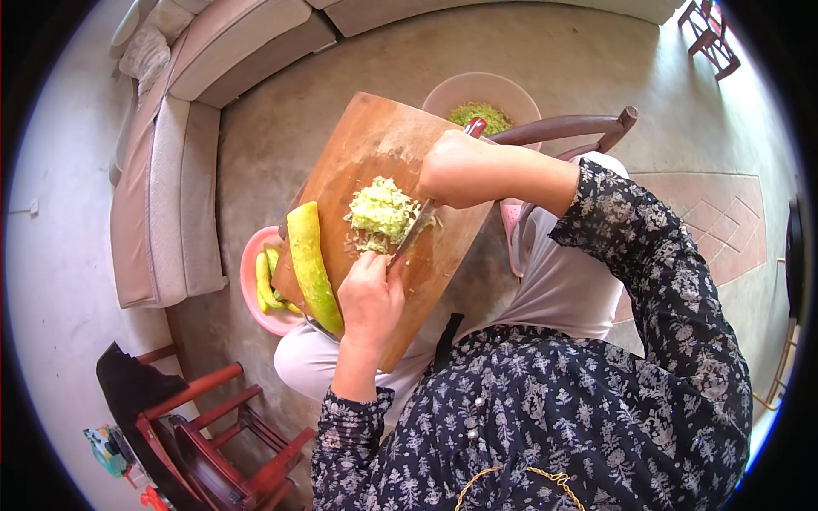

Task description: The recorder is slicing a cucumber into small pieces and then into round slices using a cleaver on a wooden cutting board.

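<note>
A wooden cutting board lies tilted before me, partly over my knees. A heap of finely chopped pale green vegetable sits on its middle. My right hand grips a knife by its dark red handle; the fingers hide part of it. The knife blade stands on edge at the right side of the heap. Near the blade's tip, my left hand has its fingers closed on the blade. A large yellow-green cucumber rests along the board's left edge, close to my left hand.
Under the board's left side stands a pink basin with several yellow-green cucumbers. Beyond the board, a wide bowl holds shredded green vegetable. A dark wooden chair is beside it. Red-brown wooden chairs stand lower left; a sofa lines the wall.
</note>
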Demonstrator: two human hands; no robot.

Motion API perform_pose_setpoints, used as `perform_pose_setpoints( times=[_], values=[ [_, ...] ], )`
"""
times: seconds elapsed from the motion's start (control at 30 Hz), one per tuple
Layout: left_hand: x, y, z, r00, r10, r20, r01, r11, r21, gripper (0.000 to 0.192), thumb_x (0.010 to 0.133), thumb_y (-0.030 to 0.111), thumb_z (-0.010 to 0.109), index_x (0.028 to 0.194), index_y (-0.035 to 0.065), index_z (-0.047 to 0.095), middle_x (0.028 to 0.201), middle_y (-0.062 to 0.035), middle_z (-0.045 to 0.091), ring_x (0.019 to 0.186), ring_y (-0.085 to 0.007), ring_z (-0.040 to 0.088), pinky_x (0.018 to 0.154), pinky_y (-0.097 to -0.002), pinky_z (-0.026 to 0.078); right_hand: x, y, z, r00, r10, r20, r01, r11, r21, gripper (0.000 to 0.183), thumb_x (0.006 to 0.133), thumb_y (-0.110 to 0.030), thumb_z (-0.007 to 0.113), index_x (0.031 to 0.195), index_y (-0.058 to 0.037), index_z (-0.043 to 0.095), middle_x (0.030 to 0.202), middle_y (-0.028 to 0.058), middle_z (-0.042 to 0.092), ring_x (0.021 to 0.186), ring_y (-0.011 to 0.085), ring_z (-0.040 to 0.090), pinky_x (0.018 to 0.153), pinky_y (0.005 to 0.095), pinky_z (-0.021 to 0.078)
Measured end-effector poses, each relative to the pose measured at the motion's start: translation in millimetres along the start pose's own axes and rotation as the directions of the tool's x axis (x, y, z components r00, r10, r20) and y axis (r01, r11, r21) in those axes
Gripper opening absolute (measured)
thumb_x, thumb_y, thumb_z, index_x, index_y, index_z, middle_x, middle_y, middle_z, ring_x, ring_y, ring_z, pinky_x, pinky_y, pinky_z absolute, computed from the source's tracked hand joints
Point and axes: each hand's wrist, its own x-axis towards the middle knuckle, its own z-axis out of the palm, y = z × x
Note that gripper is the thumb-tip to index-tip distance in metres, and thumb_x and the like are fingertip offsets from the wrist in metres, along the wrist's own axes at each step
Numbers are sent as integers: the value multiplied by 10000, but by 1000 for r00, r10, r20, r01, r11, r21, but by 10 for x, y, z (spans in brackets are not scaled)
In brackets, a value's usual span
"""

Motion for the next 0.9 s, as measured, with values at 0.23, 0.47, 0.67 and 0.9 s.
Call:
perform_pose_setpoints(
  times=[0.23,0.47,0.67,0.9],
  values=[
    [-115,-50,-24,999,-20,-40,22,999,39,121,826,60,665,764,-7,586,725,-164,542,640,-365,548,565,-410,430,183,-111,19,994,-10,104,24,991,-134,76,693,-120,655,753,-99,699,683,104,652,680,296,660,610,394,505],
    [-140,-110,-36,998,-61,-7,62,997,49,68,821,77,654,795,32,610,784,-128,575,738,-335,579,632,-414,470,178,-78,10,996,-47,74,55,993,-103,81,698,-141,646,746,-94,690,687,101,654,682,293,662,601,404,503],
    [96,-85,-60,991,45,-126,-31,994,105,100,826,60,657,772,4,595,736,-150,551,658,-356,556,582,-412,440,164,66,-105,993,-36,-113,29,998,-58,97,706,-150,629,766,-88,673,683,108,645,678,312,644,609,432,483],
    [96,-146,20,991,32,-126,-16,992,123,81,832,63,652,788,11,609,761,-147,566,679,-353,566,595,-410,449,274,96,-57,994,-31,-107,23,996,-81,124,672,-103,625,783,-78,676,674,124,635,683,308,648,622,426,483]
  ],
)
